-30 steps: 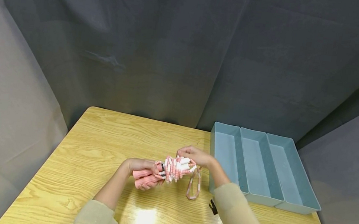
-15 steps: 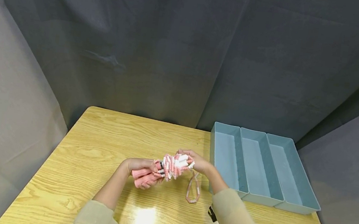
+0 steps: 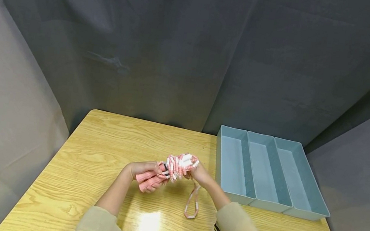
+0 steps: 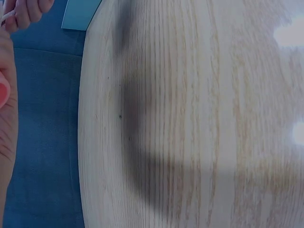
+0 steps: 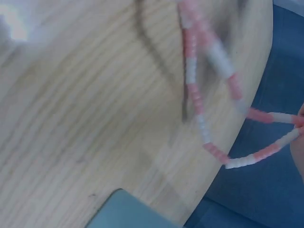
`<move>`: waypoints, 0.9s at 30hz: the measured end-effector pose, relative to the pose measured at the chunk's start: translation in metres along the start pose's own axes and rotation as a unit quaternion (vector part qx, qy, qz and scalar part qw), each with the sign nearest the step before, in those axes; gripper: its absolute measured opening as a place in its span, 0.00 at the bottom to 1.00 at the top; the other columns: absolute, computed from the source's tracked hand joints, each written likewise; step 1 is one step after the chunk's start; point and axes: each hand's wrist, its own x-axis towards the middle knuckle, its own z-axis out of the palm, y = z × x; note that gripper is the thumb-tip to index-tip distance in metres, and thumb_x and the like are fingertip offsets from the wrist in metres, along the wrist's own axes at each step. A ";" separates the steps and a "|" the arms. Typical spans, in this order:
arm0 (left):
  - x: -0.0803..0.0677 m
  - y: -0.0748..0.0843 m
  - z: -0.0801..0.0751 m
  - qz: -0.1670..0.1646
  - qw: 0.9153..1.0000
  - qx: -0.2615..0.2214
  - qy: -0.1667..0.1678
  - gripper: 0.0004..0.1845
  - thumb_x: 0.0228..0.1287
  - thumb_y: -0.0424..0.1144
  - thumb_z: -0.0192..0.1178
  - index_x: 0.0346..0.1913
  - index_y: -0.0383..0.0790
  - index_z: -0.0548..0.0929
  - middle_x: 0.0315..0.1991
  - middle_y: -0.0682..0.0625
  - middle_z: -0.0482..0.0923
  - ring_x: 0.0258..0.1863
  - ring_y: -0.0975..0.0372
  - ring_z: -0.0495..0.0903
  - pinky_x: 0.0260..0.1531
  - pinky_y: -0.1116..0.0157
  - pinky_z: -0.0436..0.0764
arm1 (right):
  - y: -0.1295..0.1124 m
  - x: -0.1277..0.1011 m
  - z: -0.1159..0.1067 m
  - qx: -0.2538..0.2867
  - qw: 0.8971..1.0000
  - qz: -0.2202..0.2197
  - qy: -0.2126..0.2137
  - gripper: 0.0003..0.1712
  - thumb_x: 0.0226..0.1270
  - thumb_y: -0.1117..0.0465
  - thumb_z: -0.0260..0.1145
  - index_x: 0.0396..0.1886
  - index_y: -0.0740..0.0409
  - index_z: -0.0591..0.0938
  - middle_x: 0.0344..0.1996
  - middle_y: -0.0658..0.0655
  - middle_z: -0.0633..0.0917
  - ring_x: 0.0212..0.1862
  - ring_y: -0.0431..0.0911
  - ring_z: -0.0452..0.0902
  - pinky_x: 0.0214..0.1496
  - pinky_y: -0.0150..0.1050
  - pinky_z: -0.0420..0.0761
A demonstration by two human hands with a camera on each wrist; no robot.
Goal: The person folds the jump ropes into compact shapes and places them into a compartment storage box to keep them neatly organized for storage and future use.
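Observation:
In the head view, a pink-and-white beaded jump rope (image 3: 176, 167) is bundled in the air above the table, its cord wound round the middle in several turns. My left hand (image 3: 143, 169) grips its two pink handles (image 3: 146, 180), which stick out toward the lower left. At the bundle's right end, my right hand (image 3: 200, 173) holds the cord, fingers partly hidden behind the beads. A loose loop (image 3: 186, 208) dangles below that hand. The right wrist view shows the beaded cord (image 5: 241, 161) running from my right hand (image 5: 298, 149). One handle end (image 4: 4, 89) shows in the left wrist view.
A blue-grey bin set (image 3: 269, 206) with three long compartments stands on the right of the wooden table (image 3: 105, 140). Dark cloth (image 3: 158, 50) hangs behind the table, and lighter cloth panels flank both sides.
My right hand has moved from the far side of the bundle round to its near right side. The hanging loop has swung left and lower. My left hand stays nearly still.

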 end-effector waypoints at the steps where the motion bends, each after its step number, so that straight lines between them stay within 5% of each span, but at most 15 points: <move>1: 0.000 0.000 0.000 0.000 1.000 -0.004 0.000 0.15 0.56 0.40 0.33 0.40 0.37 0.66 0.22 0.54 0.67 0.18 0.67 0.66 0.19 0.72 0.69 | 0.002 0.000 0.001 0.011 1.000 -0.001 -0.001 0.16 0.73 0.66 0.39 0.26 0.66 0.69 0.15 0.50 0.68 0.17 0.37 0.61 0.21 0.28 0.63; 6: 0.000 0.000 -0.004 0.008 1.000 -0.008 -0.010 0.14 0.58 0.41 0.33 0.40 0.38 0.65 0.23 0.54 0.68 0.19 0.67 0.67 0.21 0.71 0.69 | 0.009 -0.001 0.007 0.049 0.999 0.022 -0.002 0.21 0.72 0.69 0.31 0.21 0.55 0.65 0.15 0.52 0.66 0.17 0.38 0.59 0.21 0.29 0.62; 13: 0.000 -0.001 -0.004 0.022 1.000 -0.006 0.006 0.15 0.58 0.40 0.31 0.40 0.38 0.66 0.23 0.54 0.67 0.19 0.67 0.67 0.21 0.71 0.70 | 0.025 0.000 0.010 0.042 0.997 0.048 0.040 0.23 0.74 0.65 0.32 0.19 0.59 0.66 0.13 0.53 0.68 0.14 0.38 0.59 0.17 0.28 0.61; 27: -0.004 -0.001 -0.010 0.066 0.997 -0.005 0.036 0.15 0.60 0.42 0.31 0.41 0.38 0.67 0.22 0.54 0.68 0.19 0.67 0.66 0.20 0.72 0.68 | 0.033 -0.011 0.020 -0.002 0.999 0.038 0.021 0.24 0.76 0.58 0.32 0.35 0.72 0.70 0.17 0.55 0.66 0.14 0.37 0.57 0.13 0.28 0.58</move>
